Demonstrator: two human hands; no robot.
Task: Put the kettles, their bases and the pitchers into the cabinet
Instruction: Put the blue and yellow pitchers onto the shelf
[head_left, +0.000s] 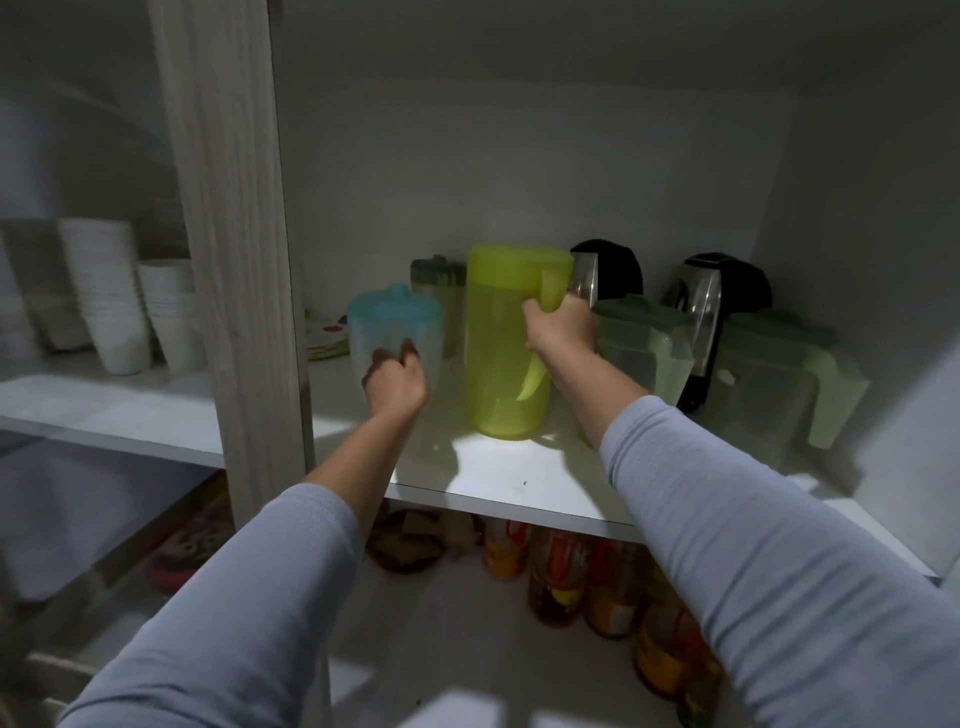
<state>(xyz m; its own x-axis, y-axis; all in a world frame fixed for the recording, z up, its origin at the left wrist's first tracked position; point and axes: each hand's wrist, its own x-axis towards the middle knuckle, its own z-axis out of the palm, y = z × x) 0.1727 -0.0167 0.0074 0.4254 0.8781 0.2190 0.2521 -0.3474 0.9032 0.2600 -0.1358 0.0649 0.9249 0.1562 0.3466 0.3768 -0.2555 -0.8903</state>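
Observation:
A tall yellow-green pitcher (498, 348) stands on the cabinet shelf (519, 483), and my right hand (561, 325) grips its handle. Left of it stands a clear pitcher with a blue lid (387, 317); my left hand (395, 382) wraps its handle side. Behind them is a small pitcher with a dark green lid (439, 280). Two steel-and-black kettles (605, 273) (719, 296) stand at the back right. In front of them sit two pale green pitchers (644, 345) (774, 384).
A wooden upright (234, 249) divides the cabinet. Stacks of white cups (111, 296) fill the left compartment. Plates (324, 335) lie behind the blue-lidded pitcher. Several bottles (561, 577) stand on the lower shelf. The cabinet's right wall (857, 260) is close to the rightmost pitcher.

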